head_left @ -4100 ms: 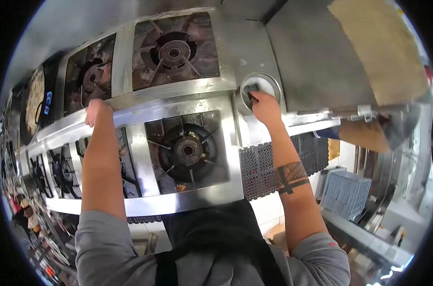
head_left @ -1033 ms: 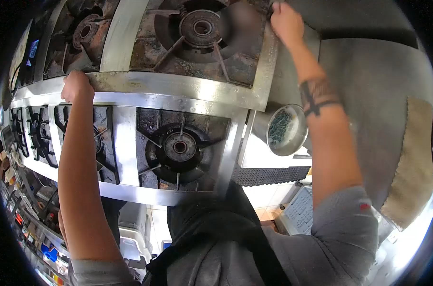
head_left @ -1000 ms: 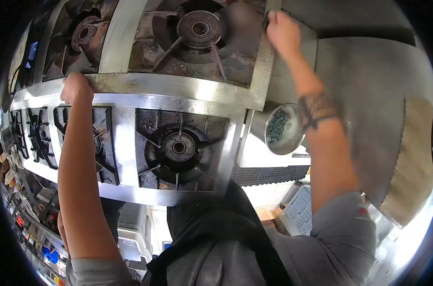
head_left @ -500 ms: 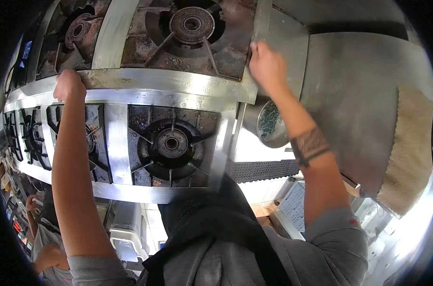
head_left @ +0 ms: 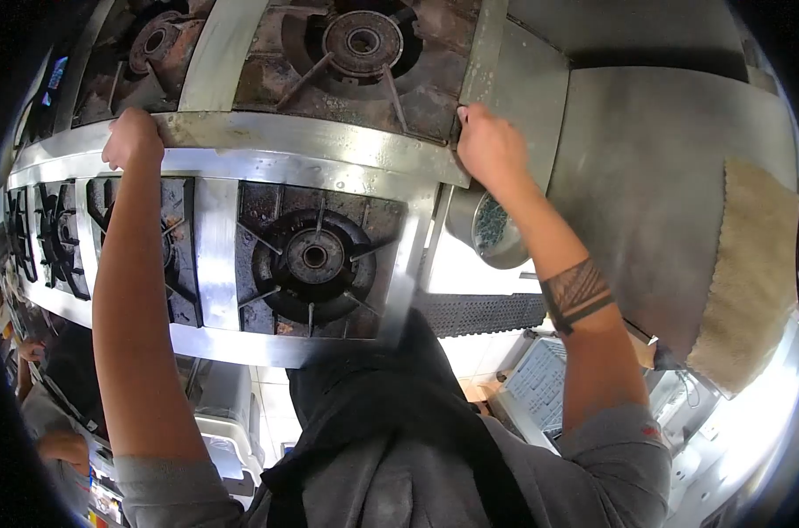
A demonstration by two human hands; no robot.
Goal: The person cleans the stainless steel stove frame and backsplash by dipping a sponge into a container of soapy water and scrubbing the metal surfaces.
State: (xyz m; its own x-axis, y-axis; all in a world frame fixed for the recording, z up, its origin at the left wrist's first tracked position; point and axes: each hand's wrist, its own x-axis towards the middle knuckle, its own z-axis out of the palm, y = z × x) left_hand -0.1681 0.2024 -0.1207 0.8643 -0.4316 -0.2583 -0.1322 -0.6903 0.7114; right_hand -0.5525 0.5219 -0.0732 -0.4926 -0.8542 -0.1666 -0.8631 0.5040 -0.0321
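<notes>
My left hand [head_left: 136, 139] is closed over the front metal edge of the rear stove section [head_left: 303, 132]. At that section's right front corner, my right hand [head_left: 491, 145] curls its fingers over the edge. Rusty, stained burners [head_left: 362, 41] show on the rear section. Nearer my body lies a second row of burners [head_left: 314, 256] with dark grates, framed in shiny steel [head_left: 216, 255]. Below my right wrist, a round metal pot [head_left: 496, 231] holds something dark green that I cannot make out.
A steel worktop [head_left: 655, 185] extends on the right, with a tan cloth [head_left: 751, 273] at its edge. Under it stands a light blue crate [head_left: 540, 383]. A black perforated mat [head_left: 479, 313] lies below the pot. Another person's arm [head_left: 65, 449] shows at lower left.
The view has shifted slightly. My left hand sits a little higher in it and my right hand a little lower, both still on the stove edge. The other person has moved left.
</notes>
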